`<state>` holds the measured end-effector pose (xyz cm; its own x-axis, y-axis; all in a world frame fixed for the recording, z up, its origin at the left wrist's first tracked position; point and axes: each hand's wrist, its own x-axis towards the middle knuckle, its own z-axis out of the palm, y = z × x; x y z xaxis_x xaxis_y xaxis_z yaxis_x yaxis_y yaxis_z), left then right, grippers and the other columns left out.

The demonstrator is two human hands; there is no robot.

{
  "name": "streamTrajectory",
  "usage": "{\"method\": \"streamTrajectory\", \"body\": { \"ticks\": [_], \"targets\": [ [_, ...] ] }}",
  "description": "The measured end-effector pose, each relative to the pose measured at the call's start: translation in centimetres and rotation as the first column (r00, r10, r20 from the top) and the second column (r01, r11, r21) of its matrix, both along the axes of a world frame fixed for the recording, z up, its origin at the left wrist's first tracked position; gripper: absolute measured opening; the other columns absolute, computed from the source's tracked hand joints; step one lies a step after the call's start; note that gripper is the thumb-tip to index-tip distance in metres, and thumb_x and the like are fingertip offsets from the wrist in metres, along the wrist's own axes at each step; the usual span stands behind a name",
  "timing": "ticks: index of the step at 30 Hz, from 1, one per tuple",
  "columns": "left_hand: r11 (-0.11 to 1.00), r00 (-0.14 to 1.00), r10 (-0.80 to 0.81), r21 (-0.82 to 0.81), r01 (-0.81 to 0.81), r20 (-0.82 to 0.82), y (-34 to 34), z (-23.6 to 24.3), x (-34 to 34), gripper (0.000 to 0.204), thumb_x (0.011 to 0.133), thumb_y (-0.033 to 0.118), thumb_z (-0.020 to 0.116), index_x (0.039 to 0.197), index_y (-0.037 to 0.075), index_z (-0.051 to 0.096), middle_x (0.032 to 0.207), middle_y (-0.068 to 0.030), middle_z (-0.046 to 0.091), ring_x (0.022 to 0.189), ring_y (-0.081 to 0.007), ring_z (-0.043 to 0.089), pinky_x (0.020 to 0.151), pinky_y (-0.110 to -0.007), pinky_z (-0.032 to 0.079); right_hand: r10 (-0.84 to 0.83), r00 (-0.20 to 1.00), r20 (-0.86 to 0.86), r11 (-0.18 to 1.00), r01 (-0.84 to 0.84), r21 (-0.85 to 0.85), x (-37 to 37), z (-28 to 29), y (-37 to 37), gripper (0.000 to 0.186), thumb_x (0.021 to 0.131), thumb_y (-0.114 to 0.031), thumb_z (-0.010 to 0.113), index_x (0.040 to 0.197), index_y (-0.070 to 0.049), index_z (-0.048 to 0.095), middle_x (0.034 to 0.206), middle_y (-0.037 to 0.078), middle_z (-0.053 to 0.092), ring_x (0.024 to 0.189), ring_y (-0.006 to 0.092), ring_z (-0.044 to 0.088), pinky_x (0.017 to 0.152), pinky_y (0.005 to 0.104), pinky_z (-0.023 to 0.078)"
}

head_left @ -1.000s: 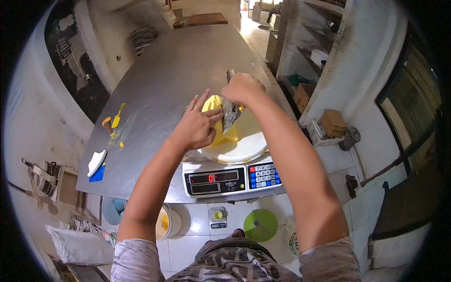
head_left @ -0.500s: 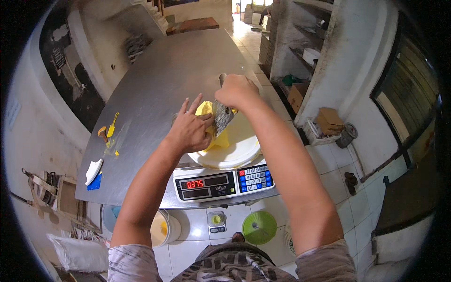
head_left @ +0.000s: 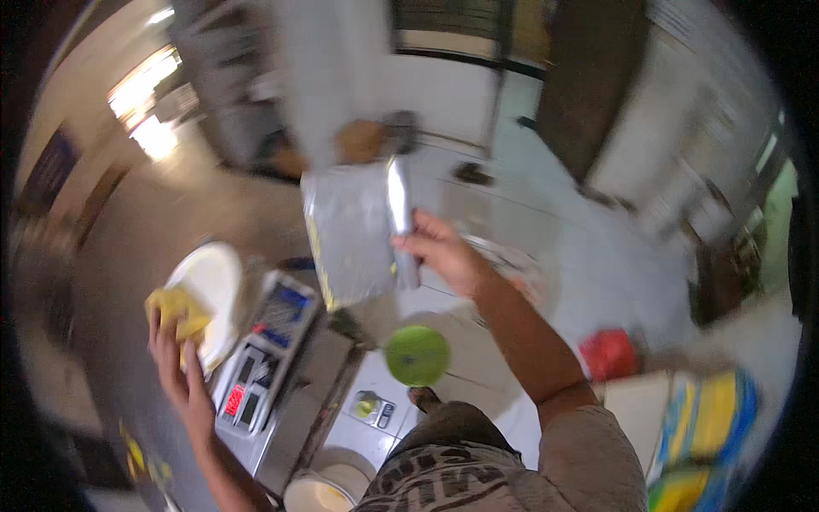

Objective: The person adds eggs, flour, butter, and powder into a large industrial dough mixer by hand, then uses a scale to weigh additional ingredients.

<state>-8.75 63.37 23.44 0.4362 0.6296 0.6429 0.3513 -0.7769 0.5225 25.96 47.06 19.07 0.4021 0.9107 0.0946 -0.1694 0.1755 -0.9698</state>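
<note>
My right hand (head_left: 444, 253) grips the tube-shaped metal handle of a wide dough scraper (head_left: 350, 230), raised to the right of the scale. Yellow smears mark the blade's edge. On the left, my left hand (head_left: 177, 371) has its fingers against a soft yellow lump (head_left: 181, 309) at the rim of a white round plate (head_left: 223, 290); blur softens its grip. The plate rests on a white digital counter scale (head_left: 247, 401) with a lit red display.
The scale stands by the edge of a metal-topped table (head_left: 102, 341). On the floor are a green round lid or basin (head_left: 416, 356), a small scale (head_left: 386, 416), a white bucket (head_left: 299, 495) and a red bag (head_left: 608, 354). Blue-and-yellow sacks (head_left: 717, 418) lie at the right.
The view has swung to the right. My right hand has drawn the scraper away from the yellow lump and off to the right. My left hand stays by the lump, now at the plate's rim.
</note>
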Motion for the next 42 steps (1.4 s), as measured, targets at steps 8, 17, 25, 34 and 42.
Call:
{"method": "streamTrajectory", "body": {
  "ticks": [8, 17, 25, 34, 42],
  "targets": [
    [0.587, 0.894, -0.378, -0.809, 0.029, -0.242, -11.0, -15.0, 7.2, 0.036, 0.092, 0.020, 0.053, 0.122, 0.001, 0.051, 0.120, -0.0099, 0.056, 0.117, -0.0186, 0.047, 0.100, -0.033, 0.033, -0.653, 0.694, 0.302, 0.506, 0.697, -0.507, -4.4, -16.3, -34.2, 0.039, 0.082, -0.022, 0.062, 0.111, 0.002, 0.053, 0.098, 0.018, 0.061, 0.092, 0.0253, 0.058, 0.082, 0.0364, 0.045],
    [0.082, 0.423, -0.906, -0.991, 0.104, -0.030, -27.5, -19.5, 20.5, 0.044, 0.093, 0.034, 0.050, 0.121, 0.001, 0.052, 0.118, -0.0110, 0.058, 0.112, -0.0191, 0.052, 0.094, -0.031, 0.038, -0.610, 0.060, 0.790, -0.395, 0.842, -0.368, -12.5, -14.2, -62.1, 0.038, 0.080, -0.020, 0.061, 0.113, -0.001, 0.055, 0.085, 0.024, 0.063, 0.082, 0.0379, 0.062, 0.073, 0.0428, 0.048],
    [-0.284, 0.101, -0.957, -0.948, -0.146, 0.271, -54.8, -23.0, 32.0, 0.043, 0.095, 0.031, 0.047, 0.124, 0.000, 0.049, 0.121, -0.0121, 0.057, 0.113, -0.0209, 0.054, 0.099, -0.033, 0.038, -0.188, -0.023, 0.982, -0.685, 0.720, -0.114, -11.7, -14.2, -87.6, 0.032, 0.080, -0.016, 0.060, 0.108, -0.002, 0.055, 0.091, 0.024, 0.062, 0.085, 0.0415, 0.060, 0.073, 0.0473, 0.047],
    [-0.258, -0.166, -0.936, -0.924, -0.281, 0.312, -74.3, -24.0, 35.5, 0.051, 0.093, 0.037, 0.047, 0.129, 0.001, 0.044, 0.126, -0.0129, 0.053, 0.117, -0.0223, 0.050, 0.101, -0.035, 0.035, -0.238, 0.217, 0.947, -0.588, 0.743, -0.318, -6.6, -20.5, -95.3, 0.028, 0.080, -0.018, 0.058, 0.105, -0.005, 0.053, 0.091, 0.019, 0.063, 0.085, 0.0392, 0.061, 0.072, 0.0486, 0.048],
    [-0.248, -0.087, -0.946, -0.872, -0.422, 0.311, -80.9, -27.4, 36.6, 0.053, 0.093, 0.040, 0.046, 0.131, 0.003, 0.044, 0.130, -0.0089, 0.050, 0.122, -0.0222, 0.046, 0.104, -0.036, 0.031, -0.306, 0.282, 0.909, -0.462, 0.791, -0.401, -6.4, -18.3, -93.9, 0.035, 0.079, -0.016, 0.059, 0.112, -0.007, 0.053, 0.094, 0.023, 0.060, 0.086, 0.0390, 0.060, 0.071, 0.0490, 0.048]
  ]
}}
